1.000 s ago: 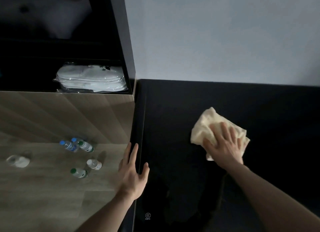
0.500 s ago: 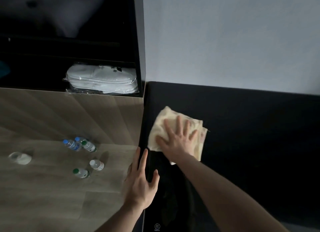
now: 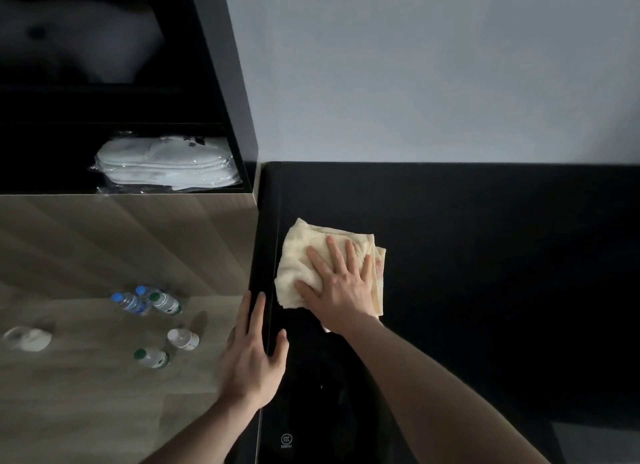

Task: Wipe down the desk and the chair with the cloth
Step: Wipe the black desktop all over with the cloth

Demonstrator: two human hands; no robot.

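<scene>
A folded cream cloth [image 3: 301,252] lies on the glossy black desk [image 3: 485,255], close to the desk's left edge. My right hand [image 3: 341,285] presses flat on the cloth with its fingers spread and straight. My left hand [image 3: 251,356] rests flat on the desk's left edge, fingers straight, thumb lying on the black top. No chair is in view.
Left of the desk is a wood floor with several small water bottles [image 3: 145,302] and a clear cup [image 3: 27,339]. A dark shelf unit holds bagged white slippers [image 3: 166,167]. A pale wall [image 3: 433,68] rises behind the desk.
My right hand slid the cloth from the desk's middle leftward to near its left edge, where it now stays. My left hand has stayed on the desk edge.
</scene>
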